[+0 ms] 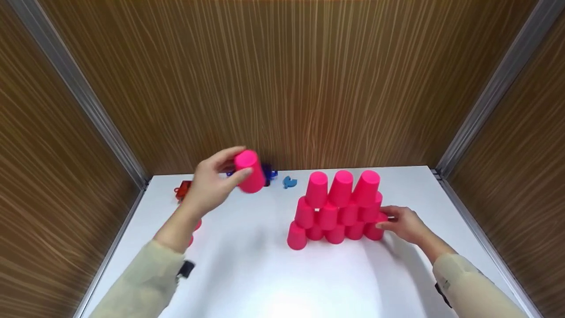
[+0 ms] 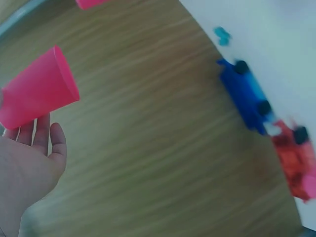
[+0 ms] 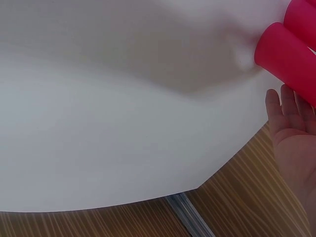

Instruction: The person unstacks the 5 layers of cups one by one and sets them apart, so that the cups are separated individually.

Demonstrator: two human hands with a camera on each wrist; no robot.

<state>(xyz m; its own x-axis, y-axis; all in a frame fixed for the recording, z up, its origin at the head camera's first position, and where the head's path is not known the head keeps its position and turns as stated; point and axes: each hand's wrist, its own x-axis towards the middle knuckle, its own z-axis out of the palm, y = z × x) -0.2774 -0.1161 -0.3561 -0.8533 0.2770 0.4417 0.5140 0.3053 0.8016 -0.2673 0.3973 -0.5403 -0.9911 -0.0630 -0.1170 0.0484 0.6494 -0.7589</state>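
Note:
My left hand (image 1: 214, 181) holds a pink cup (image 1: 250, 172) upside down in the air, left of a stack of pink cups. In the left wrist view, the held cup (image 2: 42, 89) lies across the fingers, its wide rim facing right. The stack has three rows, with three upside-down cups on top (image 1: 343, 189) and several in each row below. At its right end, my right hand (image 1: 404, 225) grips the outermost bottom cup (image 1: 374, 230), thumb in front and fingers behind. The right wrist view shows straight fingers (image 3: 291, 106) along that cup's side.
A blue toy vehicle (image 2: 242, 96) and a red toy (image 1: 183, 190) stand near the white table's back left. Between them and the stack lies a small light-blue piece (image 1: 289, 182). More pink cups (image 1: 197, 224) show partly behind the left forearm. Wood-patterned walls (image 1: 282, 88) enclose the table.

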